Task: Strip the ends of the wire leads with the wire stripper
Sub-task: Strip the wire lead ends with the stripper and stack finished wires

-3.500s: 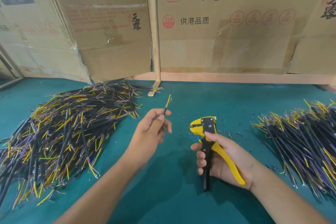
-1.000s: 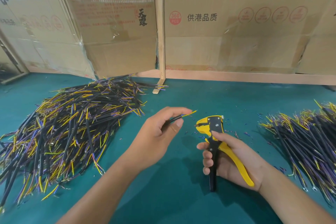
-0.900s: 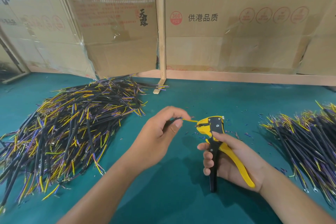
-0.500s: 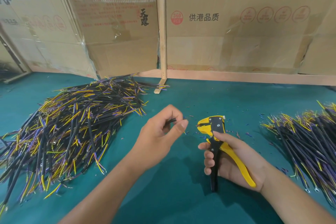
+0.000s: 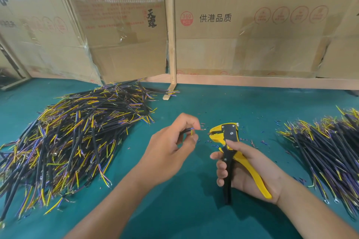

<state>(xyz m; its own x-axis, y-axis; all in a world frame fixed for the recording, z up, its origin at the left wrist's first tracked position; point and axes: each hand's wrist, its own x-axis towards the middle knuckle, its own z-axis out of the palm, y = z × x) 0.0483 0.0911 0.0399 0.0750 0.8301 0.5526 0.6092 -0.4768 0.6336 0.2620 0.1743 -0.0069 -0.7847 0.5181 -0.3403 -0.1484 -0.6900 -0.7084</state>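
My left hand (image 5: 171, 145) pinches a short black cable (image 5: 189, 130) between thumb and fingers; its yellow and purple leads stick out to the right, a bare tip pointing at the stripper's jaws. My right hand (image 5: 246, 169) grips the yellow and black wire stripper (image 5: 225, 136) by its handles, with the jaw head up and turned left. A small gap separates the lead tip from the jaws. Most of the cable is hidden inside my left hand.
A big heap of black cables with yellow and purple leads (image 5: 64, 137) lies on the left of the green table (image 5: 174, 209). A second heap (image 5: 330, 145) lies at the right edge. Cardboard boxes (image 5: 252, 25) and a wooden post (image 5: 171, 35) close off the back. Insulation scraps litter the middle.
The yellow lead went to the stripper's jaws about a second ago, then came back. My left hand has since turned the cable, and a bare tip now points at the jaws. The right hand stayed put.
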